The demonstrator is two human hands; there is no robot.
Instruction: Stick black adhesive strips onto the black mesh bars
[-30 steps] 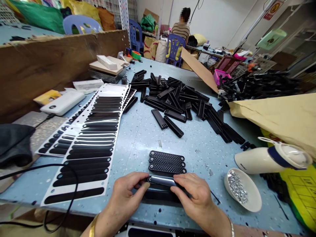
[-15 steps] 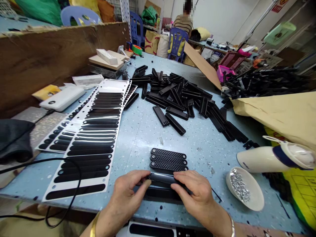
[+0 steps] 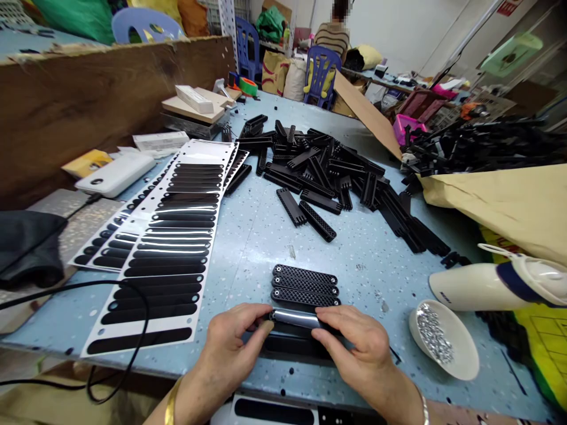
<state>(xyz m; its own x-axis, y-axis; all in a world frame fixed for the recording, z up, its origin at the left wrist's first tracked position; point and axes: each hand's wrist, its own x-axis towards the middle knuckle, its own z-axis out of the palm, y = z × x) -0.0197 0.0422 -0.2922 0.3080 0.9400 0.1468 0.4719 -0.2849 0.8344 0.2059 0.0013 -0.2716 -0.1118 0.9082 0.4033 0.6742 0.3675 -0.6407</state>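
Between my two hands a glossy black strip with a rounded left end lies level, bright with reflected light. My left hand pinches its left end between thumb and fingertips. Its right end is in the fingers of my right hand, which cover that end. Right below the strip, nearer me, a long black plastic piece lies on the table, partly hidden by my hands. Just beyond are several black textured bars side by side, with a silvery dot at each end. Whether the strip touches a part beneath it, I cannot tell.
Sheets of black strips lie left, with a cable looping over them. A heap of black plastic parts covers the far middle. At right are a bowl of small silvery pieces and a white bottle. A person sits far back.
The view has shifted slightly, moving the scene a little to the right. Both hands keep their pinch on the strip; the reflection on it has brightened.
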